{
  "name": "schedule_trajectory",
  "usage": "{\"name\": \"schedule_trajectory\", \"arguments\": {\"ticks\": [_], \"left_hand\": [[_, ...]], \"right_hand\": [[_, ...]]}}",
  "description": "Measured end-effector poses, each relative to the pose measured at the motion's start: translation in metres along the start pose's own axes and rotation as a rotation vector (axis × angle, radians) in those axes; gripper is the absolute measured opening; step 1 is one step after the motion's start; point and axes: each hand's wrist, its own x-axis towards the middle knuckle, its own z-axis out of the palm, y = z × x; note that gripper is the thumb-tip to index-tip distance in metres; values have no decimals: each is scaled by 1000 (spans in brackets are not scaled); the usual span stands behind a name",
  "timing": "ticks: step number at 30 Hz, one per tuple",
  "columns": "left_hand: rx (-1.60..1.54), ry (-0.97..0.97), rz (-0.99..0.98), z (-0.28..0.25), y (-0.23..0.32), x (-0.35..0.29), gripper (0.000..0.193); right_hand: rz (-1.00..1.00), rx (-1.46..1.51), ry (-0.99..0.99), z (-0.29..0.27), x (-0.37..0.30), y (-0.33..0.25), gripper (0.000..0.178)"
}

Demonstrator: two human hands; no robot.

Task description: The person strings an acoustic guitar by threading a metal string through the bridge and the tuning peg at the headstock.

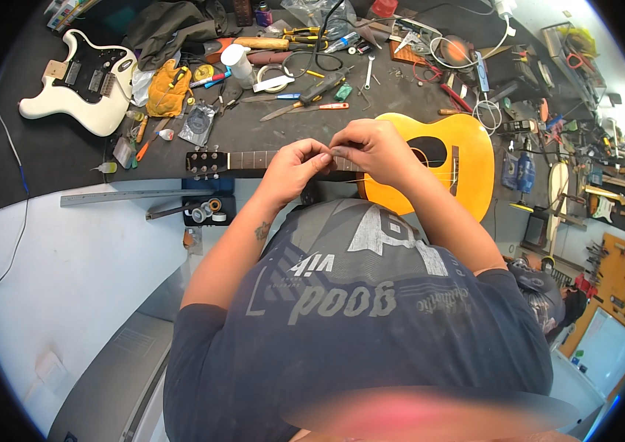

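Both hands meet over the guitar neck [253, 159] — the left hand [294, 166] and right hand [371, 147] each pinch something too small to see. The yellow guitar [467, 158] lies flat on the dark table [47, 158].

acoustic guitar [460, 158] on bench [55, 158]; electric guitar body [80, 81] far left; tools [305, 92] behind

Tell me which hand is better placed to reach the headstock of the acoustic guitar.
Left, probably. The left hand pinches at the neck on the side toward the headstock. The right hand sits over the neck nearer the yellow body, so it would have to cross the left.
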Motion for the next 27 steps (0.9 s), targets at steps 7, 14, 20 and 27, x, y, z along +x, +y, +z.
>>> {"name": "schedule_trajectory", "arguments": {"ticks": [7, 14, 20, 27], "left_hand": [[13, 56, -10, 2, -6, -8, 18], [47, 204, -40, -18, -35, -36, 17], [-28, 449, -105, -42, -65, -83, 17], [-53, 670, -163, -37, -90, -154, 18]], "right_hand": [[160, 94, -38, 9, -6, 6, 13], [260, 263, -129, 44, 13, 28, 14], [123, -77, -159, 102, 110, 70, 22], [-210, -475, -332, 217, 232, 110, 24]]}}
